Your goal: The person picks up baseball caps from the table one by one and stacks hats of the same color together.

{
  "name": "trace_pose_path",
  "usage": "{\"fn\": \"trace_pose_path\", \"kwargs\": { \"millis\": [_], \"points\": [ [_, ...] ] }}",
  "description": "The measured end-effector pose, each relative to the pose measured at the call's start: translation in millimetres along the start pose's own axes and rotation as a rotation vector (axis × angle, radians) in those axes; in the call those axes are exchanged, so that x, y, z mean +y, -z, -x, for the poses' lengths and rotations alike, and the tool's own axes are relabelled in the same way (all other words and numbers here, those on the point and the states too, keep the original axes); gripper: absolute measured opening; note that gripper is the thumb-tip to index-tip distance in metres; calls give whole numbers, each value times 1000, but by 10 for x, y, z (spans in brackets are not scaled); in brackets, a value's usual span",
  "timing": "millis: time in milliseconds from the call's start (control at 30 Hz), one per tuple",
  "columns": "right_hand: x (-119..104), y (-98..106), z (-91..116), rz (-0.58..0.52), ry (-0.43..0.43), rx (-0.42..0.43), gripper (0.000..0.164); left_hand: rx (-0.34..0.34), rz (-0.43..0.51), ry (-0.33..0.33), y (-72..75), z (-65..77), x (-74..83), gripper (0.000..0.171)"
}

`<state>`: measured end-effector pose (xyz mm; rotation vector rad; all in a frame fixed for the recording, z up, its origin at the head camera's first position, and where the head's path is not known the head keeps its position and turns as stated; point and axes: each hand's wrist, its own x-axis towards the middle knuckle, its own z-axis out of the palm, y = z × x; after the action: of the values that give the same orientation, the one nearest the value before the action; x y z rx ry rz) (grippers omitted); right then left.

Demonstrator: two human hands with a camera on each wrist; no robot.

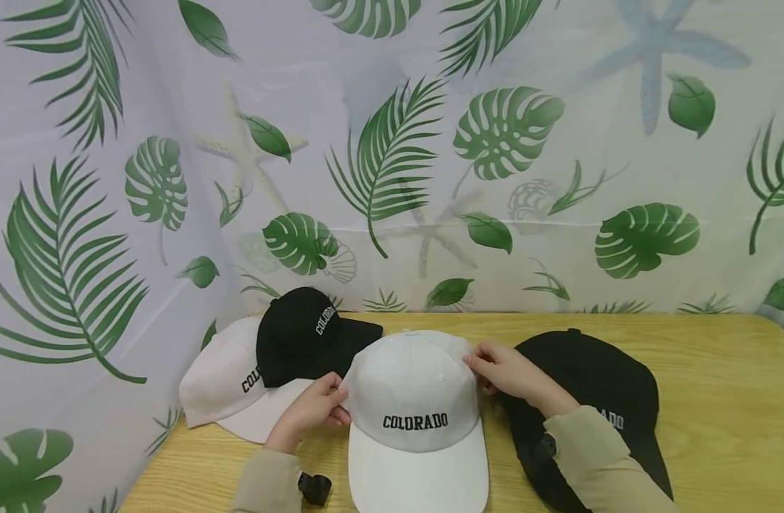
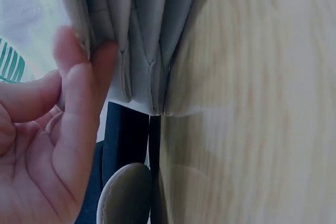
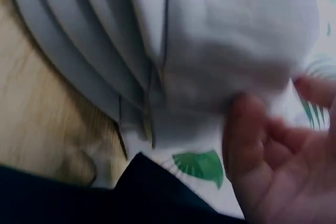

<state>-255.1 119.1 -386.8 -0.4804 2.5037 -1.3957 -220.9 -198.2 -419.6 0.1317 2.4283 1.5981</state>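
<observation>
A white baseball cap (image 1: 410, 385) with COLORADO in dark letters faces me at the front middle of the table, brim toward me. My left hand (image 1: 311, 410) pinches its lower edge on the left side. On the other side, my right hand (image 1: 510, 372) holds the crown's fabric between thumb and fingers. Seen from the left wrist, several nested brims (image 2: 139, 30) lie layered, and the thumb and fingers grip the outermost layer. The right wrist view is blurred; its fingertips meet the pale crown (image 3: 236, 35), with stacked layers beneath it.
At left, a black cap (image 1: 292, 342) leans over another white cap (image 1: 219, 367). A larger black cap (image 1: 591, 377) sits at right, partly under my right forearm. The wooden table (image 1: 719, 399) ends at a leaf-printed curtain (image 1: 392, 271) behind and to the left.
</observation>
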Motion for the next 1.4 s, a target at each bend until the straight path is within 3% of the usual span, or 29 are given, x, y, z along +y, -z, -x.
{"fn": "trace_pose_path", "kwargs": {
  "millis": [133,333,400,667,867,1067,1133,1233,1400],
  "points": [
    [39,88,55,10,33,-72,18,0,-3,1,-18,-1,-16,12],
    [13,67,34,188,266,5,14,41,-59,-34,-17,-7,-22,11],
    [2,45,15,218,299,10,12,63,-98,-68,-17,-8,-15,10],
    [-51,18,-23,316,213,26,11,100,-182,-119,-19,5,-23,11],
    [-37,-6,-78,454,192,55,12,116,-273,-85,-25,8,17,10],
    [-82,-61,-12,473,100,88,12,115,-299,-63,-27,0,41,13],
    [-103,-100,78,459,31,88,14,92,-289,-38,-17,26,50,16],
    [-111,-164,242,423,-56,62,21,-1,-287,-13,2,100,61,28],
    [-45,-234,473,315,-65,15,43,-281,-297,15,12,279,110,33]
  ]
}}
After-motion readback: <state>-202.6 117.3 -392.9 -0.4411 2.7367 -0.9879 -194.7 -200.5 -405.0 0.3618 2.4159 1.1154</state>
